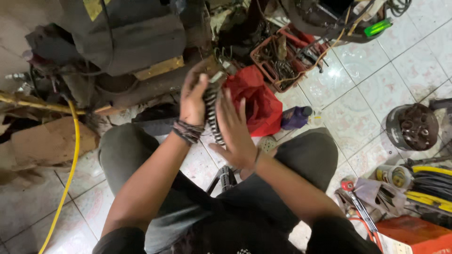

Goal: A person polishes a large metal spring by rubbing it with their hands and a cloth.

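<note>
Seen from the head camera, the person sits low over a tiled floor (367, 89), knees apart in dark trousers. Between the two raised hands hangs a greasy drive chain (213, 113), bunched and drooping from the fingertips down towards the lap. The left hand (193, 100), a braided band at its wrist, has its fingers curled around the upper part of the chain, gripping it from the left side. The right hand (237, 130) is spread wide and flat, fingers straight and fanned, its palm pressed against the chain from the right; it closes around nothing.

Just beyond the hands, on the far side, lies a crumpled red cloth (256, 101), with a purple bottle (295, 117) beside it to the right. Farther off stands a red crate (282, 56) of tangled metal parts. A yellow hose (66, 183) runs down the left side of the floor. On the right sits a round dark engine part (413, 127), and nearer, red-handled pliers (358, 207) lie among loose tools.
</note>
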